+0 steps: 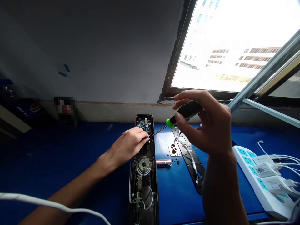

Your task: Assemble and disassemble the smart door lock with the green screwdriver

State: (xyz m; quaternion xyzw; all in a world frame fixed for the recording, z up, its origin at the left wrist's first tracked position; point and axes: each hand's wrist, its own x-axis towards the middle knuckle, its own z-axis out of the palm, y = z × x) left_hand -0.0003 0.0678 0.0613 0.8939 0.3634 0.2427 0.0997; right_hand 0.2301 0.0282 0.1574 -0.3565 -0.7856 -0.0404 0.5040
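Observation:
A long black electronic door lock lies opened up, its inner parts facing me. At its far end sits a blue circuit board with thin red and dark wires beside it. My left hand reaches over the lock just below the board, fingertips pinched together; what they hold, if anything, is hidden. In my right hand is a screwdriver with a black and green handle. Its shaft slants down to the lock's right side, the tip close to my left fingertips; whether it touches a screw I cannot tell.
Right of the lock are a small metal plate, several loose screws, a pinkish cylinder and a long black panel with a white-wrapped cable. A white power strip holds several chargers. A white cable crosses my left forearm.

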